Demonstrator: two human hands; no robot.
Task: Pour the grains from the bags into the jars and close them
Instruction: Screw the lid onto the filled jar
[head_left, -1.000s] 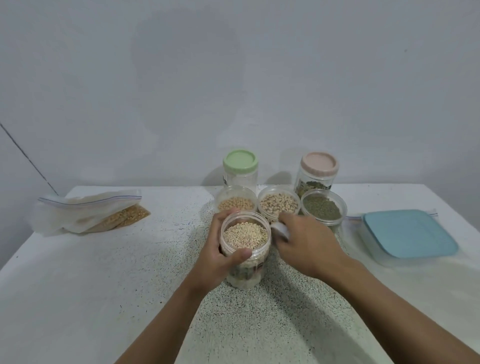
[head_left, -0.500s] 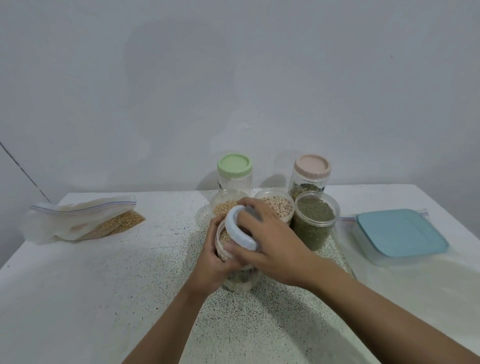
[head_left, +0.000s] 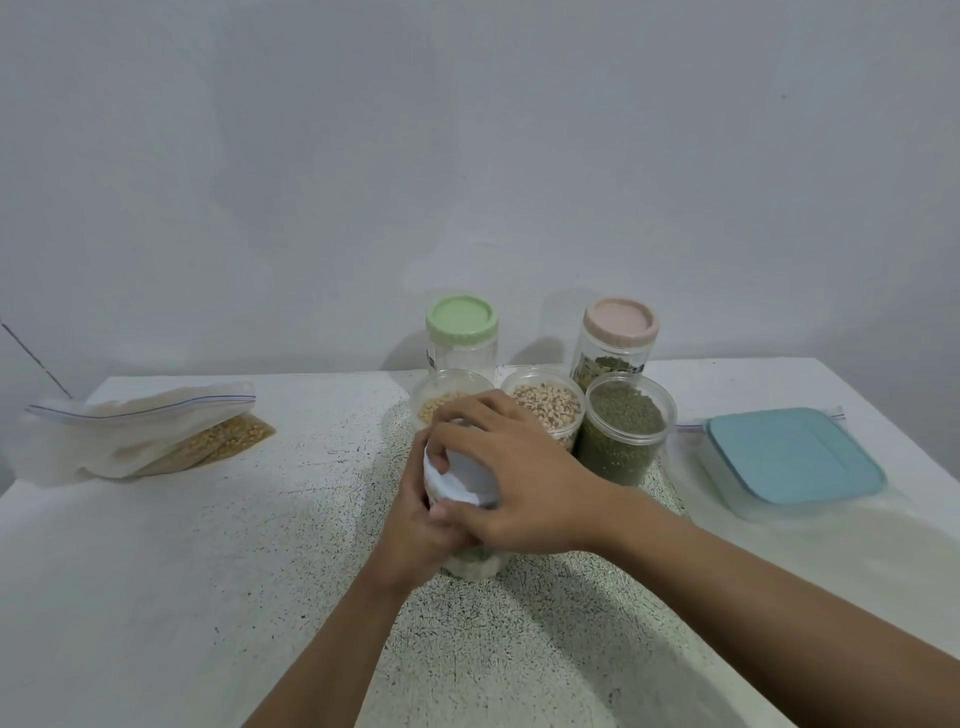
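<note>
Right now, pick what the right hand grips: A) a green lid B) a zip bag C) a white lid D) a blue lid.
C: the right hand grips a white lid on the front jar, which the left hand holds.

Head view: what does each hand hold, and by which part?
The right hand grips the white lid by its rim; the left hand holds the jar by its side.

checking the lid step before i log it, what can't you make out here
Head view only:
- front jar: its rim and grains, covered by the white lid, left hand and right hand.
- Whether that lid sits level: the hands hide its edge.
- green-lidded jar: label too small to read.
</note>
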